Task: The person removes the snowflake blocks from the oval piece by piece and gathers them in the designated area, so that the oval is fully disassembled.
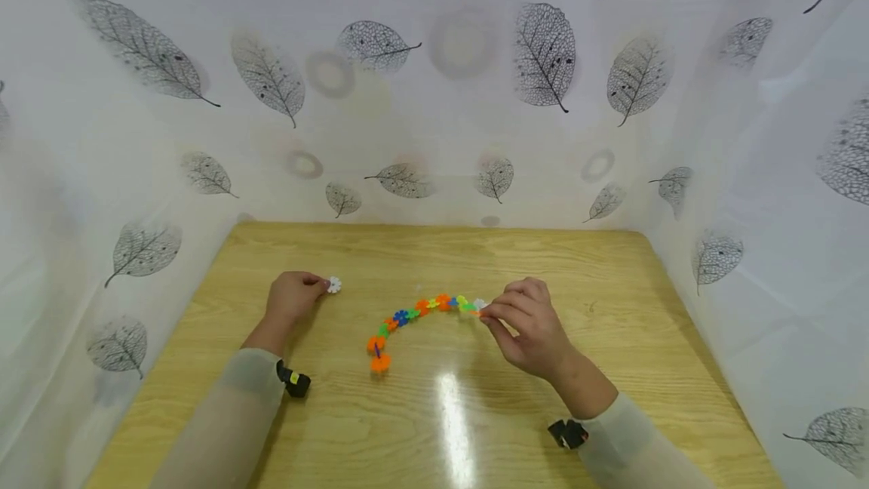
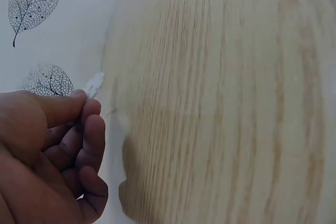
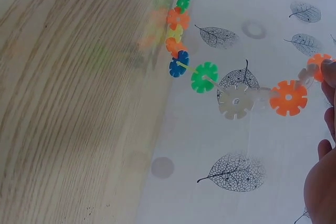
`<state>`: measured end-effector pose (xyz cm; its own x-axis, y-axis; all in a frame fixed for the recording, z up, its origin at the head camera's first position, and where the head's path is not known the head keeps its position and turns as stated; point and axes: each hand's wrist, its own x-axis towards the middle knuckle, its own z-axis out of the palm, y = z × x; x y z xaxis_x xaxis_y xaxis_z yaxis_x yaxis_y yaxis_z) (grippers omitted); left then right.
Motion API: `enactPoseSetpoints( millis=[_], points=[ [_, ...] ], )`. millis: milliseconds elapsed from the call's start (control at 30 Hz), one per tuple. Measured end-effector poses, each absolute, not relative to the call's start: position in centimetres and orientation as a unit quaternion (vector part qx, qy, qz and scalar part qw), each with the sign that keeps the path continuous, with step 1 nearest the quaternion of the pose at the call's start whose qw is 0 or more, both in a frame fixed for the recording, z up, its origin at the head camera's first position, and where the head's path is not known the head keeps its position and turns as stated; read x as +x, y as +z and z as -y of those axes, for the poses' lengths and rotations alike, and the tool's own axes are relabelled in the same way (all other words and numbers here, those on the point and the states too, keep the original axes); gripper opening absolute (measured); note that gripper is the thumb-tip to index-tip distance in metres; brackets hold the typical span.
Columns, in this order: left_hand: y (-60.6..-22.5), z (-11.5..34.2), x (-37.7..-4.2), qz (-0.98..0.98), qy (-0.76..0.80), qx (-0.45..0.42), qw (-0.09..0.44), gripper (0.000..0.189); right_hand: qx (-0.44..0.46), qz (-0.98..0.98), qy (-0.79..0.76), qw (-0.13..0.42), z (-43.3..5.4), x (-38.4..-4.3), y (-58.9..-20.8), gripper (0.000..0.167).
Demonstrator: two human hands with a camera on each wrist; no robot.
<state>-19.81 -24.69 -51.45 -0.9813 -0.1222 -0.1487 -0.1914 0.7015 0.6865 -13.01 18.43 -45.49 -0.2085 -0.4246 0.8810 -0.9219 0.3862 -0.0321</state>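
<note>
My left hand (image 1: 292, 299) pinches a white interlocking snowflake disc (image 1: 335, 285) between thumb and index finger, over the left part of the table. Close up in the left wrist view, that white disc (image 2: 95, 84) shows nearly edge-on at the fingertips. To the right, my right hand (image 1: 532, 327) pinches one end of a curved chain of snowflake discs (image 1: 424, 307). Orange, blue, green, yellow and white discs are slotted together along it. Its far end, with an orange disc (image 1: 381, 363), bends toward me. Near the right fingers, the right wrist view shows an orange disc (image 3: 288, 98) and a whitish disc (image 3: 235, 102).
The wooden table (image 1: 584, 278) lies under both hands, with a bright light reflection near its front middle. White sheeting (image 1: 421, 119) printed with dark leaves stands along the back and both sides. Black wrist cameras (image 1: 296, 382) sit on both sleeves.
</note>
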Motion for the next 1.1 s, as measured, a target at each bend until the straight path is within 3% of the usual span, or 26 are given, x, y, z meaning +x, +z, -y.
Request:
enactPoseSetpoints(
  millis=[867,1100],
  points=[
    [-51.21,25.68,-20.02,-0.941,0.316,-0.112,0.046,0.040,0.469,0.721,0.291,0.418,-18.35,-12.98,-45.38,0.014],
    [-51.20,24.81,-19.78,-0.938,0.336,-0.088,0.007,0.040,0.471,0.716,0.294,0.422,-18.38,-13.10,-45.47,0.014]
  ],
)
